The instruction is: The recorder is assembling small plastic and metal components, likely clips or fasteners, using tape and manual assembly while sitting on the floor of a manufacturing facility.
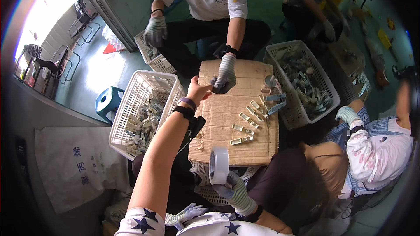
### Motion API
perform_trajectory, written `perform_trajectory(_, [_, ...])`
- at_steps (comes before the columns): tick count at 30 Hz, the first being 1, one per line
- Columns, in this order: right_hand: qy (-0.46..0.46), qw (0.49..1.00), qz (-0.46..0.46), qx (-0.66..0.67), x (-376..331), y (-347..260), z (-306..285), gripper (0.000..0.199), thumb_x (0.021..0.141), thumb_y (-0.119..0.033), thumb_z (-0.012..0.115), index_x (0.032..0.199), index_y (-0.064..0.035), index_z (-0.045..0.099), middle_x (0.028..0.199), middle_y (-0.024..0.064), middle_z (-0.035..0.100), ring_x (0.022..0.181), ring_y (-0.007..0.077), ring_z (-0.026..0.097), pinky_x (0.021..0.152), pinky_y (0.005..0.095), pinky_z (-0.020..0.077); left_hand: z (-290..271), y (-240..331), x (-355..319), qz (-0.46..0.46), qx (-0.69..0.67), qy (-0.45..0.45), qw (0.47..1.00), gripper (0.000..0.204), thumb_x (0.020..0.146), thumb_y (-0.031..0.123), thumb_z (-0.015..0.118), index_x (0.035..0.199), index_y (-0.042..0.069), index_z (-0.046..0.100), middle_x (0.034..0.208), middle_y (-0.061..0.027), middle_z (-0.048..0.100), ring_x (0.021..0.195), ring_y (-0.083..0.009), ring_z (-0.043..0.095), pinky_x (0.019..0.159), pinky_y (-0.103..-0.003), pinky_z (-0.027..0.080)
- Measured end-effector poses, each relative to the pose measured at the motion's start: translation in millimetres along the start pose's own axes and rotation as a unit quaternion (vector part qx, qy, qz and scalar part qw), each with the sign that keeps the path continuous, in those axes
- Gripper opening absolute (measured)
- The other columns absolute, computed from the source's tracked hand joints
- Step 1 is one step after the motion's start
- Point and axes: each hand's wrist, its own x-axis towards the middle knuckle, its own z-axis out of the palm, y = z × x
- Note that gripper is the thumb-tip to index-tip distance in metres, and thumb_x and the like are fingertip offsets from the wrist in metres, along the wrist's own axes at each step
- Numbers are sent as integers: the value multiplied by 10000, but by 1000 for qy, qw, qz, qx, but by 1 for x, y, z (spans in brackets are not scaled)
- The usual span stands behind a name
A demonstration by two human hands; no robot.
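Observation:
My left hand, bare, reaches over the far left part of a cardboard sheet. Its thumb stands apart from the stretched fingers, whose tips meet the gloved hand of a person opposite. Whether anything passes between them is hidden. Close to my body, my right hand wears a striped glove and grips a roll of clear tape held upright. On my lap lies a striped glove. Several cream clothespins form a curved row on the cardboard, with blue clothespins at its right edge.
White baskets of clothespins stand left and right of the cardboard, another basket behind. A blue stool and white sack are at left. A person sits close on the right; others are behind.

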Motion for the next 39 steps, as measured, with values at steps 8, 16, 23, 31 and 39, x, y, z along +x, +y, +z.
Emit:
perform_trajectory(8, [29,998,14,49,32,-6,4,163,867,-27,590,1030,-36,581,815,-46,534,597,3,398,494,116,305,-42,-10,-81,141,-168,-225,949,587,839,282,675,1323,89,406,1022,0,564,930,-93,520,775,-265,416])
perform_trajectory(16, [31,989,45,-138,40,19,32,235,839,-76,644,1071,-93,605,895,-65,590,715,5,496,599,156,411,-75,-57,-161,129,-179,-322,921,654,726,-170,421,1324,94,449,1420,-30,346,1286,-202,402,915,-253,415])
perform_trajectory(23, [21,971,164,-172,-3,67,30,279,848,-51,631,1123,-87,605,1000,-36,606,856,50,551,727,191,455,-107,-121,-220,24,-201,-364,909,788,651,-167,409,1386,113,365,1486,-96,162,1267,-193,420,941,-290,420])
perform_trajectory(31, [-13,957,217,-191,-3,77,32,235,843,-155,662,1067,-99,618,803,-88,583,572,-8,446,496,149,344,-104,-182,-237,-14,-244,-310,919,398,817,-12,621,1201,57,542,1009,-8,617,902,-70,559,779,-228,466])
perform_trajectory(39, [38,946,265,-185,-2,87,9,114,855,-141,633,958,-92,632,715,-56,583,490,25,456,453,171,364,-70,-209,-234,24,-169,-263,950,170,852,43,600,1019,27,623,890,15,611,828,-66,558,732,-219,459])
